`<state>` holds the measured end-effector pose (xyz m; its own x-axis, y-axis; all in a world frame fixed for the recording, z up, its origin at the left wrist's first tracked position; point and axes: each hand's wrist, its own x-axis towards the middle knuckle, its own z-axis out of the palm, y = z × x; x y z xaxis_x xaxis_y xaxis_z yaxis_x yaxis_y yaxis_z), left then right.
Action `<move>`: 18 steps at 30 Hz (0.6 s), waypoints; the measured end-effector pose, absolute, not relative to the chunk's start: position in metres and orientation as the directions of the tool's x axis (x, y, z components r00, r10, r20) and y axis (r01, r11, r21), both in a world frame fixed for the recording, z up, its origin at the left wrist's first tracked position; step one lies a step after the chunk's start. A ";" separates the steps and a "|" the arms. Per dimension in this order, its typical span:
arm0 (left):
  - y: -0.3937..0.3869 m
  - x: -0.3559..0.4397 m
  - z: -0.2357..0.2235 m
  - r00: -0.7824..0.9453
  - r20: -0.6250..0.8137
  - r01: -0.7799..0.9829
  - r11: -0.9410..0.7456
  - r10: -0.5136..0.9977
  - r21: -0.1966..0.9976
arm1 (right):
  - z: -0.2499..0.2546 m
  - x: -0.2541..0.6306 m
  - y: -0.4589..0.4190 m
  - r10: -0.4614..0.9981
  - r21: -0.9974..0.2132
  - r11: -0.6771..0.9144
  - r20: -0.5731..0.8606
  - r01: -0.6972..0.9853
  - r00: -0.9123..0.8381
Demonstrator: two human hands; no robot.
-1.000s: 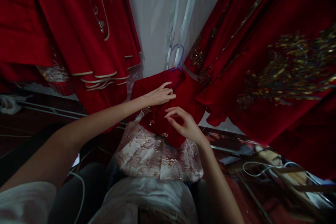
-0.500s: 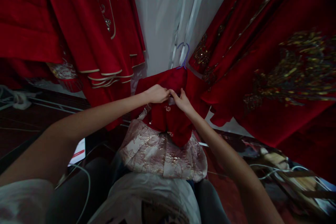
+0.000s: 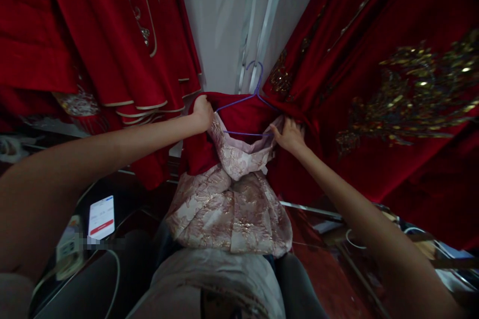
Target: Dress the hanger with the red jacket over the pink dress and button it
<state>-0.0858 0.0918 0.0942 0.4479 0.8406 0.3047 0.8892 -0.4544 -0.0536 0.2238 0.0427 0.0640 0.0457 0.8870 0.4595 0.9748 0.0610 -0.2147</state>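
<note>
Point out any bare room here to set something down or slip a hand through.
Floor beside the grey leg, below the metal bar, looks bare. A hand could probably pass before the pale wall, between hanging red clothes, above the purple hanger. It's crowded around the phone and power strip, and by the left hand, right hand and red jacket.

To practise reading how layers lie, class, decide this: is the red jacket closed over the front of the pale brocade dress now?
No, the hands spread the red jacket, baring the dress's brocade top.
</note>
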 end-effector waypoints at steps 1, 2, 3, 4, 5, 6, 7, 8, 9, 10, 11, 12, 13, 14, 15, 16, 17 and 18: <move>0.094 -0.086 0.097 0.419 0.285 0.907 -0.411 0.862 -0.089 | 0.065 0.224 0.046 0.884 -0.192 0.045 0.464 0.980 0.051; 0.094 -0.086 0.099 0.391 0.262 0.920 -0.370 0.882 -0.126 | 0.066 0.225 0.049 0.881 -0.171 0.031 0.470 0.985 0.054; 0.093 -0.086 0.100 0.374 0.234 0.925 -0.343 0.897 -0.163 | 0.067 0.226 0.052 0.876 -0.152 0.022 0.479 0.988 0.054; 0.091 -0.086 0.100 0.375 0.208 0.922 -0.339 0.904 -0.190 | 0.068 0.227 0.054 0.870 -0.135 0.017 0.490 0.991 0.052; 0.087 -0.086 0.099 0.379 0.177 0.915 -0.338 0.909 -0.223 | 0.069 0.228 0.056 0.862 -0.116 0.016 0.505 0.993 0.045; 0.083 -0.086 0.098 0.385 0.148 0.905 -0.341 0.911 -0.255 | 0.070 0.230 0.058 0.854 -0.094 0.019 0.520 0.995 0.033; 0.079 -0.086 0.098 0.395 0.123 0.894 -0.350 0.910 -0.281 | 0.071 0.232 0.059 0.846 -0.068 0.023 0.533 0.997 0.017; 0.075 -0.087 0.097 0.407 0.109 0.884 -0.362 0.907 -0.295 | 0.073 0.235 0.059 0.839 -0.038 0.028 0.544 0.999 -0.003; 0.071 -0.087 0.098 0.422 0.099 0.875 -0.376 0.901 -0.304 | 0.076 0.238 0.058 0.835 -0.005 0.036 0.550 0.999 -0.027; 0.068 -0.088 0.098 0.434 0.088 0.867 -0.390 0.896 -0.311 | 0.078 0.241 0.057 0.833 0.029 0.044 0.550 0.999 -0.052; 0.065 -0.089 0.100 0.450 0.076 0.858 -0.407 0.890 -0.314 | 0.081 0.245 0.056 0.832 0.059 0.053 0.549 0.997 -0.077; 0.063 -0.091 0.102 0.468 0.065 0.848 -0.427 0.881 -0.315 | 0.084 0.248 0.053 0.832 0.086 0.062 0.547 0.994 -0.099; 0.061 -0.092 0.105 0.488 0.052 0.836 -0.449 0.871 -0.314 | 0.086 0.252 0.051 0.829 0.111 0.074 0.545 0.991 -0.123; 0.060 -0.092 0.108 0.506 0.037 0.824 -0.470 0.862 -0.316 | 0.089 0.255 0.048 0.827 0.137 0.087 0.542 0.987 -0.148; 0.059 -0.093 0.112 0.519 0.028 0.813 -0.484 0.854 -0.324 | 0.092 0.258 0.045 0.824 0.161 0.101 0.539 0.982 -0.173; 0.058 -0.093 0.115 0.527 0.025 0.804 -0.488 0.850 -0.340 | 0.094 0.261 0.042 0.822 0.182 0.117 0.533 0.976 -0.198; 0.057 -0.093 0.119 0.530 0.019 0.793 -0.488 0.848 -0.365 | 0.097 0.263 0.039 0.826 0.194 0.135 0.520 0.972 -0.219; 0.057 -0.093 0.123 0.529 0.014 0.782 -0.481 0.849 -0.396 | 0.100 0.265 0.036 0.836 0.194 0.156 0.496 0.969 -0.234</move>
<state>-0.0931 0.0569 0.1229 0.5285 0.8488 0.0138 0.7824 -0.4807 -0.3959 0.2646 0.0358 0.0997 -0.2342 0.8360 0.4963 0.9685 0.1563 0.1938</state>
